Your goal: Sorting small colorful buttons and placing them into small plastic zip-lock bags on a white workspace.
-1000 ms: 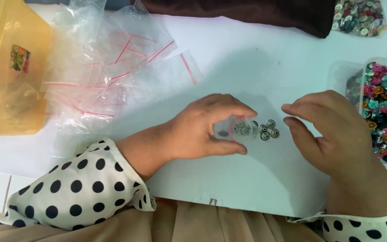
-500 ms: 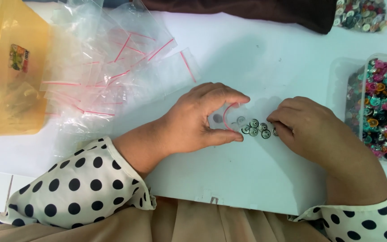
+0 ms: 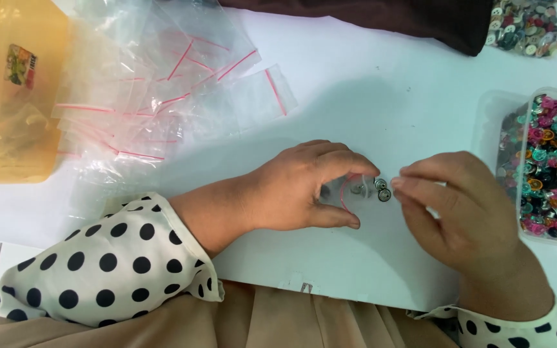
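Since the earlier frames the loose silver buttons on the table have thinned out from a small cluster to only two or three, and the right hand (image 3: 465, 209) has lifted a little and drawn its fingertips together just beside them; the left hand (image 3: 304, 187) has stayed where it was, curled on the white table (image 3: 369, 96).

The left hand rests on its side with thumb and forefinger bent into a loose ring, pinching the mouth of a small clear bag (image 3: 346, 193) with a red seal strip; the bag is held open towards the right, and how much is already inside it I cannot tell, as the fingers hide most of it. The silver buttons (image 3: 381, 190) lie on the table at the bag's mouth, between the two hands, touching or almost touching each other. The right hand hovers over them, half closed, its thumb and first fingers nearly meeting just beside the buttons; whether it has one pinched I cannot tell.

To the right stands a clear plastic tub (image 3: 491, 116) full of mixed coloured buttons; at the upper left a heap of empty clear bags (image 3: 156, 96) with red strips lies beside a yellow box (image 3: 14, 135); a dark cloth (image 3: 388, 19) lies along the top edge, with another pile of buttons (image 3: 527, 26) next to it. Both sleeves are white with black dots.
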